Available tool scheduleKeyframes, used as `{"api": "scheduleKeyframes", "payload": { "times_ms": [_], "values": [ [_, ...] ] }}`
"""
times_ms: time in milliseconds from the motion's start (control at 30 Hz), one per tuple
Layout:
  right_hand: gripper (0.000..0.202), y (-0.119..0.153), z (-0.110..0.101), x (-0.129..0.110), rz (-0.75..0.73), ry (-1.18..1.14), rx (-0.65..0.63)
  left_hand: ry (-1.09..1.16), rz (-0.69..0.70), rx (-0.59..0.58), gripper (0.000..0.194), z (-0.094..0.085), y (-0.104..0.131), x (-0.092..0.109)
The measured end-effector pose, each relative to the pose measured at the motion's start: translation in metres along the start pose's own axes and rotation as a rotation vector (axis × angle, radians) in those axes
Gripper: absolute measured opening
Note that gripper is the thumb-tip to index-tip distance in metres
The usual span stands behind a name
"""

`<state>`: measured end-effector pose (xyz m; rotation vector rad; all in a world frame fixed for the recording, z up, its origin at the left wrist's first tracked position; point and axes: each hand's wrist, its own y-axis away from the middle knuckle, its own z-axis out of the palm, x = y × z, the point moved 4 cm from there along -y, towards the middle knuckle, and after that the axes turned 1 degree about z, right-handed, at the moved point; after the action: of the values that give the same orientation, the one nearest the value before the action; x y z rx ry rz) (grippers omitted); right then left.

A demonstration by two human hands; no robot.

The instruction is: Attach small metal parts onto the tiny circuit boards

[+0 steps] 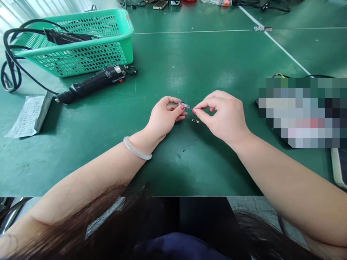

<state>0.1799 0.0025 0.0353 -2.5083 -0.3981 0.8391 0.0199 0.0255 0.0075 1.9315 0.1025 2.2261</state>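
Between the thumb and fingers of my left hand [165, 113] is a small clear-and-metallic part [184, 105], too small to name. Close on its right, my right hand [223, 112] has thumb and index finger pinched together. A tiny dark bit shows at those fingertips, and I cannot make out what it is. On the green table just below the fingertips lies a small flat rectangular piece [195, 121] with a pale rim. Both hands are held over the table, a small gap between them.
A black corded electric screwdriver [94, 83] lies at the left beside a green plastic basket [84, 56] with another black tool and cables. Left of it is a paper-covered block [31, 115]. A blurred-out object [306, 113] sits at the right. A phone [160, 4] lies at the back.
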Motion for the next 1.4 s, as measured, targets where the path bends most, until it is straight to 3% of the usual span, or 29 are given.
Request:
{"api": "scheduleKeyframes", "payload": {
  "times_ms": [400,633,800,933,1067,1167,1267,1400],
  "values": [
    [0.027,0.002,0.008,-0.006,-0.25,0.305,0.033,-0.142,0.151,-0.047,0.017,0.0,-0.001,0.0],
    [0.031,0.003,0.009,-0.01,-0.286,0.375,0.012,-0.203,0.181,-0.049,0.019,-0.003,-0.004,-0.002],
    [0.029,0.003,0.009,-0.01,-0.249,0.333,0.014,-0.194,0.174,-0.063,0.02,-0.001,-0.002,-0.001],
    [0.012,0.001,0.006,-0.003,-0.118,0.182,-0.01,-0.075,0.095,-0.074,0.017,0.002,0.002,0.001],
    [0.018,0.0,0.005,0.005,0.031,0.007,-0.081,-0.024,0.081,-0.097,0.019,0.003,0.002,0.002],
    [0.019,-0.001,0.005,0.005,0.05,-0.063,-0.135,-0.03,0.099,-0.123,0.021,0.004,0.0,0.0],
    [0.015,-0.004,0.001,0.009,0.043,-0.074,-0.169,-0.107,0.129,-0.141,0.016,0.002,0.0,-0.001],
    [0.011,-0.011,-0.01,0.026,0.064,-0.04,-0.14,-0.411,0.271,-0.129,0.022,0.0,0.004,0.004]
  ]
}}
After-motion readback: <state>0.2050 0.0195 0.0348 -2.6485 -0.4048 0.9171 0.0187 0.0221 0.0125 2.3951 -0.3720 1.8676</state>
